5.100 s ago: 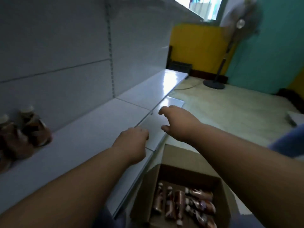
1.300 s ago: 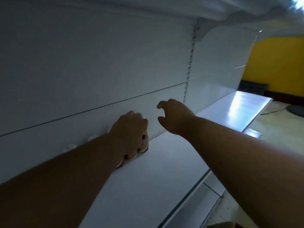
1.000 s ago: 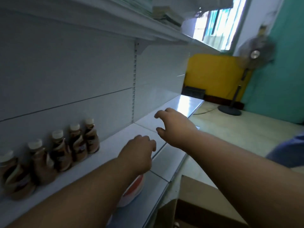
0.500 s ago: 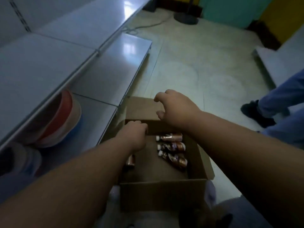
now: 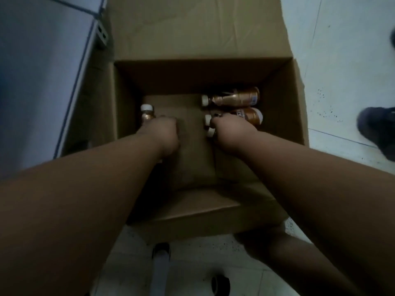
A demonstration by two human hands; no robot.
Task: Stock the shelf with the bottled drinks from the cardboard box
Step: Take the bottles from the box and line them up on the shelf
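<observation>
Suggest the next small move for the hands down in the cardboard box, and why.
Probably close and lift: the left hand sits on the white-capped bottle by the cardboard box wall, the right hand on the bottles opposite; neither is raised yet.

Both my arms reach straight down-fwd. L hand point(image 5: 163, 133) curled into a fist; R hand point(image 5: 232, 130) knuckles up, fingers point(image 5: 215, 120) bent under, tips hidden.

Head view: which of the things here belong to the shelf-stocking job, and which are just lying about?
Job:
cardboard box
far bottle, lying untouched
bottle under the right hand
bottle at the box's left wall
left hand
right hand
white shelf

Lying about:
dark shoe
tiled floor
</observation>
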